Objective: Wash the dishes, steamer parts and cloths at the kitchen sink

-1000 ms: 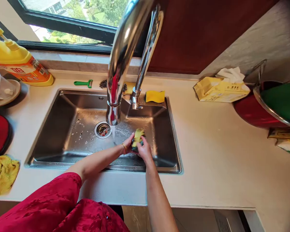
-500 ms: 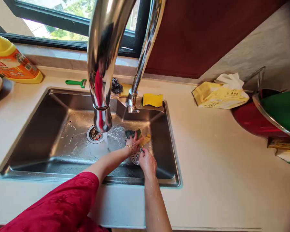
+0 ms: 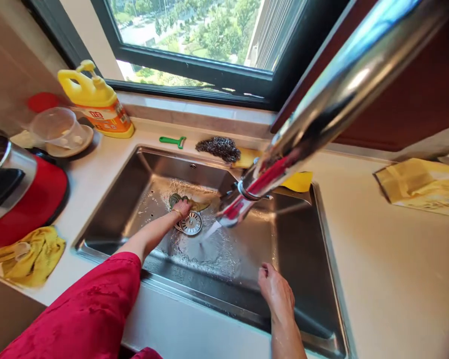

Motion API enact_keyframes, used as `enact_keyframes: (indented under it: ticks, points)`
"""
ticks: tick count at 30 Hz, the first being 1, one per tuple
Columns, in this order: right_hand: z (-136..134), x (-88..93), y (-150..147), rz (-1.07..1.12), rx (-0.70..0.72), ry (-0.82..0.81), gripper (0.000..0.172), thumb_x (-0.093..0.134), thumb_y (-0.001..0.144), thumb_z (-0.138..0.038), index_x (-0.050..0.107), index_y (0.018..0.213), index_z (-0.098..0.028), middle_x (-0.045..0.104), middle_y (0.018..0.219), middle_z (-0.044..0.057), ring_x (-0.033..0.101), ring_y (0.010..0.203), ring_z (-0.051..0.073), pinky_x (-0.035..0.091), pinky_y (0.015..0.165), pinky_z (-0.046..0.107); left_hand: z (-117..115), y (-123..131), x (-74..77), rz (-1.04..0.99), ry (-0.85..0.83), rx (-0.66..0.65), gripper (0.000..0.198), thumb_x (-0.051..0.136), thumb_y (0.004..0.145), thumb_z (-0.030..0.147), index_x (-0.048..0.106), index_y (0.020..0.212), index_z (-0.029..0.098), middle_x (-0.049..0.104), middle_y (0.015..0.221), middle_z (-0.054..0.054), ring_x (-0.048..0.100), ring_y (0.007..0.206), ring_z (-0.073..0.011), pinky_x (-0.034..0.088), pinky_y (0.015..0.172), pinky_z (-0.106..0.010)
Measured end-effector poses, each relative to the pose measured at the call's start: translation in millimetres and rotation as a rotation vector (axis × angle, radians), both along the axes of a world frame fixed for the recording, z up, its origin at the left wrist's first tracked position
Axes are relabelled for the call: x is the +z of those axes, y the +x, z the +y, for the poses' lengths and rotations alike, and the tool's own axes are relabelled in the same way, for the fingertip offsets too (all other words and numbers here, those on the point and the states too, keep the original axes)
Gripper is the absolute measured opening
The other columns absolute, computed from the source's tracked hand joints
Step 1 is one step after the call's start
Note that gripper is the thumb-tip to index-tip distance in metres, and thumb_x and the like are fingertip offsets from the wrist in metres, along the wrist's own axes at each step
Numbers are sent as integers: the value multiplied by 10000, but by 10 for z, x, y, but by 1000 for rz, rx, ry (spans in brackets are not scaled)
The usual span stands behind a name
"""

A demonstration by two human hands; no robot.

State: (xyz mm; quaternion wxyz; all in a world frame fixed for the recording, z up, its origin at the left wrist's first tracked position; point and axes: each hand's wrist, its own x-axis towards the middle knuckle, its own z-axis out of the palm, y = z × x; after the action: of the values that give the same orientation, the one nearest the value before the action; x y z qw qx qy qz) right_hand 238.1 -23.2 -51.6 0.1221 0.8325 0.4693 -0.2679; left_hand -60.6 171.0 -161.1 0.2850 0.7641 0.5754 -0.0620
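At the far left of the frame, a steel pot with a red base (image 3: pixel 20 199) stands on the worktop (image 3: pixel 396 279), with a crumpled yellow cloth (image 3: pixel 30 257) in front of it. Behind them, at the upper left, are a clear plastic cup on a saucer (image 3: pixel 58 128) and a yellow detergent jug (image 3: pixel 97 102). A green peeler (image 3: pixel 172 142) and a steel wool scourer (image 3: pixel 217 148) lie along the back of the stainless steel sink (image 3: pixel 179 164). In the basin, the left hand (image 3: pixel 181 209), below a red sleeve (image 3: pixel 78 304), lies curled over a green-and-yellow scouring sponge (image 3: pixel 175 201); whether it grips the sponge, I cannot tell. The sponge sits just behind a round metal drain strainer (image 3: pixel 190 224). Water runs from the chrome faucet (image 3: pixel 284 164). A yellow sponge (image 3: pixel 297 182) rests behind it. The right hand (image 3: pixel 277 291) hangs open and empty near the front of the sink. A yellow packet (image 3: pixel 421 187) lies at the right.
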Motion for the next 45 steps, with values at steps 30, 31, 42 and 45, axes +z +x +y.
enact_keyframes:
  ticks: [30, 31, 42, 45]
  points:
    - [1126, -726, -2136, 327, 513, 7, 473, 357, 862, -82, 504, 1307, -148, 650, 1158, 151, 611, 1068, 217, 425, 863, 276, 340, -1464, -86, 222, -79, 299, 543, 485, 815, 147, 494, 1351, 237, 488, 1315, -157, 473, 1160, -333, 444, 905, -440]
    - [1260, -847, -2255, 275, 468, -1, 499, 369, 855, -70, 464, 1339, -146, 638, 1168, 161, 611, 1064, 219, 429, 848, 278, 297, -1414, -52, 191, -98, 299, 518, 482, 815, 149, 521, 1326, 223, 532, 1268, -142, 512, 1125, -297, 446, 916, -401]
    - [1658, -1361, -2402, 148, 456, 60, 355, 355, 884, -108, 555, 1177, -122, 657, 1097, 152, 629, 1002, 207, 436, 800, 263, 944, -777, -43, 122, 70, -121, 643, 491, 799, 148, 408, 1384, 401, 384, 1455, -30, 387, 1218, -323, 414, 942, -502]
    - [1668, -1230, -2458, 129, 525, 99, 300, 391, 890, -162, 586, 1116, -136, 647, 1103, 157, 625, 1006, 217, 433, 807, 272, 821, -621, -210, 128, 68, -258, 599, 503, 824, 175, 426, 1352, 448, 322, 1499, 14, 319, 1259, -352, 361, 949, -575]
